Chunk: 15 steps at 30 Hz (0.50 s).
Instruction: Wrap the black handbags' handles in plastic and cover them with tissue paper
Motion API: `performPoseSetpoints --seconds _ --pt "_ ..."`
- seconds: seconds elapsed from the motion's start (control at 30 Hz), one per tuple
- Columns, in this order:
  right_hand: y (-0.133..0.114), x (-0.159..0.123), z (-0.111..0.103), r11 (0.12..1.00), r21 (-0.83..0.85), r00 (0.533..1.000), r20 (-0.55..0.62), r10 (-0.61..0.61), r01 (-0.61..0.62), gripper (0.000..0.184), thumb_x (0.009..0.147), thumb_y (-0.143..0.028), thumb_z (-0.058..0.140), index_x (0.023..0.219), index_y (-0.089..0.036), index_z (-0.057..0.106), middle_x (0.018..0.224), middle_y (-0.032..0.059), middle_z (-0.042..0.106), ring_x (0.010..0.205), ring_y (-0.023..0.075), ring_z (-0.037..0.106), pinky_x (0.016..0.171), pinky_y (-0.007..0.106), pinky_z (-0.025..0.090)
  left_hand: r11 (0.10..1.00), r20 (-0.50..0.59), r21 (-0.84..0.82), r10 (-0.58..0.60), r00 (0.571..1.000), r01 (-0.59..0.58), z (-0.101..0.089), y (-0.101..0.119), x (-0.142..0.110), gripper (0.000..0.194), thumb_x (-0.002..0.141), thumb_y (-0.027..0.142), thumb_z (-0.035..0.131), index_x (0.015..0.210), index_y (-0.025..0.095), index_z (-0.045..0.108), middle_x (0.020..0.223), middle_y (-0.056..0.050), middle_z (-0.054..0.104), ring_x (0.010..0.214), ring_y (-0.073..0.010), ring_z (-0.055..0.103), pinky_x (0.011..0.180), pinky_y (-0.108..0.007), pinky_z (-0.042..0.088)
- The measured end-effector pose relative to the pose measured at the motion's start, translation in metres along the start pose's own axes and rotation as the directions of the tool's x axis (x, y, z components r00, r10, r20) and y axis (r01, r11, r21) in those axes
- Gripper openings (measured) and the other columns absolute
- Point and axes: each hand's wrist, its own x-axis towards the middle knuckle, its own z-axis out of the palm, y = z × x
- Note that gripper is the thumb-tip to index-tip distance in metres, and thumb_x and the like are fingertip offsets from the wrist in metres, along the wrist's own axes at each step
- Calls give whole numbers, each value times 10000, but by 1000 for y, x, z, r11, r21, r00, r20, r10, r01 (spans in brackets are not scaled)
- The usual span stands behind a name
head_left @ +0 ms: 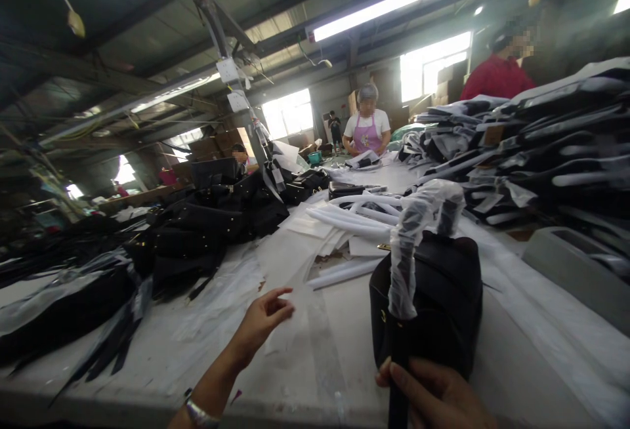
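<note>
A black handbag [443,285] stands on the table in front of me, its arched handle [406,252] wrapped in clear plastic film. At the bag's near side, my right hand [433,386] pinches a black strap [398,376] between thumb and fingers. The strap hangs down toward the bottom edge of the view. Left of the bag, my left hand [268,317] hovers over the table with nothing in it, thumb and fingers apart. A watch or bracelet [199,412] is on that wrist. White foam tubes [354,216] lie just behind the bag.
Black bags [191,232] are heaped at the left, near loose black straps [118,337]. White sheets [290,245] lie mid-table [295,376]. Wrapped black bags [551,134] pile high at the right, above a grey tape dispenser-like object [571,271]. A person in a purple apron [368,137] works across the table.
</note>
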Motion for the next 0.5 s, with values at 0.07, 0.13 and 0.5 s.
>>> performPoseSetpoints --seconds 0.07,0.13,0.5 --pt "-3 1 2 1000 10 1000 -14 1 -1 700 745 -820 563 897 -177 794 379 -37 459 374 103 421 441 221 329 995 13 -86 -51 999 52 15 7 -16 505 764 471 726 1160 163 671 920 -33 724 847 -159 634 811 -283 486" --pt "-5 1 3 1000 24 1000 -21 13 -12 705 731 -804 601 961 -167 796 381 -37 472 382 100 421 441 216 327 984 46 -149 -92 995 98 32 13 -31 418 760 484 737 1015 152 734 854 -31 720 786 -143 610 744 -256 475" --pt "-5 2 3 999 40 999 49 -17 15 695 740 -799 608 840 -129 766 477 13 590 444 110 490 471 212 360 951 216 -288 -49 975 112 111 19 -64 391 711 543 783 735 154 753 725 -55 756 681 -155 651 668 -237 474"
